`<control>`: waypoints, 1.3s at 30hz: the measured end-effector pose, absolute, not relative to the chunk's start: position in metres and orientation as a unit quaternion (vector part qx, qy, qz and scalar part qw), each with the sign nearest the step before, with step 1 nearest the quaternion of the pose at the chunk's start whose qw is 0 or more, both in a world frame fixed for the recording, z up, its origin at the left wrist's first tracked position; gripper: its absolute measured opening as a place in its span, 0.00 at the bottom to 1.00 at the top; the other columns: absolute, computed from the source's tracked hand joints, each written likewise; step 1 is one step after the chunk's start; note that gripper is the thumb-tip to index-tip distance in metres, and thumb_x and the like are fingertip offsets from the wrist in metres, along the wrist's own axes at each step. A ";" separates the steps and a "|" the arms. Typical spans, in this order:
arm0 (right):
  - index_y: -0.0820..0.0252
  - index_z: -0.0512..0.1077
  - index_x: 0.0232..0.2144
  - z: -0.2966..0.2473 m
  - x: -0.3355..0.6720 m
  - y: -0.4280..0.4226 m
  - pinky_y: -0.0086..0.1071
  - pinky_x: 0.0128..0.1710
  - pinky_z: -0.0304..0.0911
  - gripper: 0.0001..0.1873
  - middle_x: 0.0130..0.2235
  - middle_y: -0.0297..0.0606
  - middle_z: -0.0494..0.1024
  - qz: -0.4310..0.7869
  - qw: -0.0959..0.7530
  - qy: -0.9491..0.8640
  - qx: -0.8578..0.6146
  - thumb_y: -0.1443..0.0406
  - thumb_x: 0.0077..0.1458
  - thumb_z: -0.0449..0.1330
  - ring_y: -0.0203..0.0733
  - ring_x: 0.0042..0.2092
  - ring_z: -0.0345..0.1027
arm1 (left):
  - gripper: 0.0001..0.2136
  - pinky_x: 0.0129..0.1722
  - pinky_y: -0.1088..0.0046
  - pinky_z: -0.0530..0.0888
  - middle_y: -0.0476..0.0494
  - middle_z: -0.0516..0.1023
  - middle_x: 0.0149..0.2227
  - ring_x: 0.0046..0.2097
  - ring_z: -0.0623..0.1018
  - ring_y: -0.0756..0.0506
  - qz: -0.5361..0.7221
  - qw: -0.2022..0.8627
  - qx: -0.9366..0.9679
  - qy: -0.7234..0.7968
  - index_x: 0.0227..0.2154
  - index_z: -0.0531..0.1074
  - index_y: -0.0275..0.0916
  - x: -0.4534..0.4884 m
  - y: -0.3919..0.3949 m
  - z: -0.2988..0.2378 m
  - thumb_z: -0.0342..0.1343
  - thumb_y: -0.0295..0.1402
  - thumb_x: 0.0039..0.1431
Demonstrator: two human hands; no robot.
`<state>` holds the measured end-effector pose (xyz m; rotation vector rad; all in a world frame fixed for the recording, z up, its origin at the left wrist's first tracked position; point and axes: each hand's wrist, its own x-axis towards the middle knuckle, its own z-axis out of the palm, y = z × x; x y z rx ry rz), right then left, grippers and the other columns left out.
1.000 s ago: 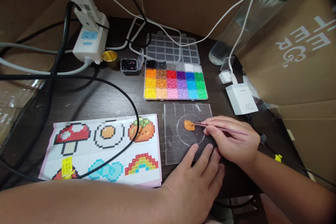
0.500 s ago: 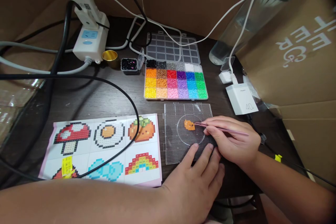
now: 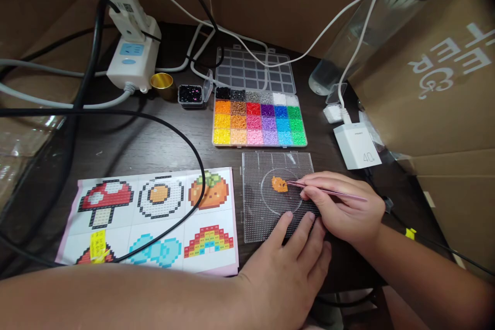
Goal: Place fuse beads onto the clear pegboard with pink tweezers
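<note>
A clear pegboard (image 3: 255,216) with a pale circle marked on it lies on the dark table. Orange fuse beads (image 3: 278,184) form a small patch inside the circle, with a few dark beads at its right side. My right hand (image 3: 344,206) pinches pink tweezers (image 3: 332,192), their tips at the right edge of the patch. Whether a bead sits between the tips is too small to tell. My left hand (image 3: 290,263) lies flat with fingers spread, its fingertips on the near edge of the pegboard.
Behind the pegboard stands an open bead box (image 3: 260,116) of many colours. A pattern sheet (image 3: 158,221) lies left, crossed by a black cable (image 3: 189,147). A small box of dark beads (image 3: 190,95), a gold cup (image 3: 162,85), a power strip (image 3: 133,56) and a white charger (image 3: 358,144) surround it.
Hardly anything differs. Both hands and the tweezers keep their places at the pegboard; the view has shifted very slightly.
</note>
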<state>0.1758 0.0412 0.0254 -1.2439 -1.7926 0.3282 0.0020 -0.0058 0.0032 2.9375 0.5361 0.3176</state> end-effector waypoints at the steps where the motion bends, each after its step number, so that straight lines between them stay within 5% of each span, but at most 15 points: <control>1: 0.54 0.80 0.33 0.025 0.176 0.041 0.34 0.34 0.79 0.12 0.30 0.36 0.83 0.133 0.451 -0.725 -0.503 0.75 0.53 0.63 0.43 0.33 0.80 | 0.24 0.64 0.48 0.50 0.36 0.63 0.65 0.68 0.56 0.33 0.104 0.069 0.976 0.178 0.61 0.66 0.38 0.002 -0.006 0.003 0.47 0.42 0.66; 24: 0.53 0.81 0.31 0.034 0.177 0.043 0.34 0.33 0.78 0.11 0.25 0.34 0.81 0.154 0.470 -0.683 -0.537 0.72 0.57 0.61 0.42 0.31 0.79 | 0.24 0.63 0.47 0.50 0.33 0.61 0.66 0.67 0.58 0.32 0.123 0.062 0.975 0.172 0.61 0.66 0.36 0.001 -0.004 0.000 0.47 0.43 0.66; 30: 0.56 0.82 0.29 0.059 0.175 0.073 0.31 0.28 0.76 0.09 0.26 0.36 0.80 0.227 0.533 -0.605 -0.546 0.67 0.59 0.63 0.38 0.28 0.76 | 0.17 0.56 0.53 0.60 0.40 0.72 0.59 0.60 0.69 0.37 0.212 -0.052 0.959 0.180 0.56 0.72 0.43 0.003 0.000 -0.013 0.44 0.37 0.70; 39: 0.63 0.81 0.26 0.057 0.130 0.152 0.31 0.25 0.75 0.14 0.25 0.39 0.80 0.389 0.564 -0.521 -0.509 0.57 0.53 0.67 0.36 0.24 0.74 | 0.16 0.52 0.60 0.68 0.48 0.75 0.56 0.56 0.73 0.43 0.268 -0.162 0.930 0.192 0.56 0.70 0.46 0.005 0.004 -0.029 0.44 0.34 0.71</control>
